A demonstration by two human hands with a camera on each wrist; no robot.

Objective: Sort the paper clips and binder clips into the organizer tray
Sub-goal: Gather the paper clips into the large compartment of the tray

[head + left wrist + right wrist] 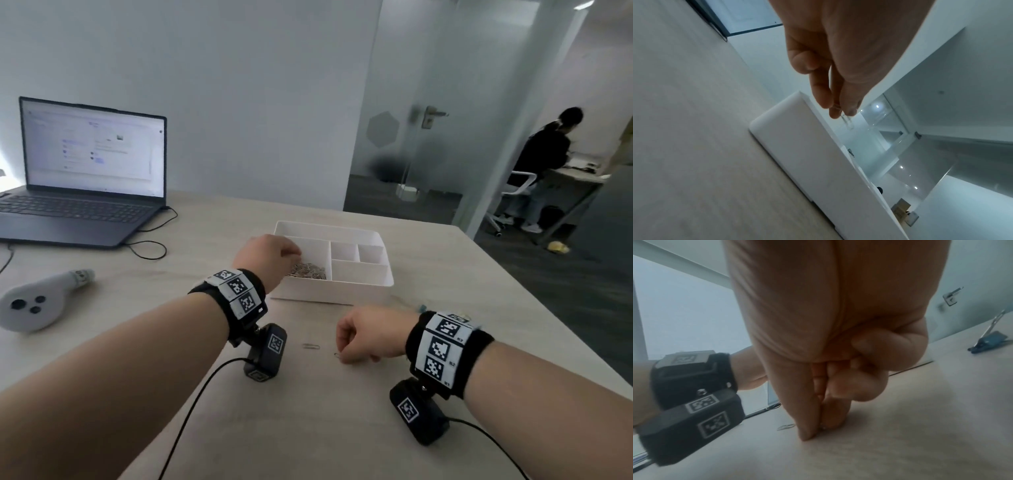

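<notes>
L hand (838, 65) is pinching a paper clip (847, 121) over the tray (342, 291); R hand (368, 337) is pinching another clip (337, 355) on the surface (308, 411).

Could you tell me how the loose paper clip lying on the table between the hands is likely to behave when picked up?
The paper clip is thin wire lying flat on the table, so probably light, stiff and hard to pinch. It may slide on the smooth top.

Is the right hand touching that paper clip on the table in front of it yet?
Touching. In the right wrist view the right hand has its fingers pinched down on the paper clip against the table.
</notes>
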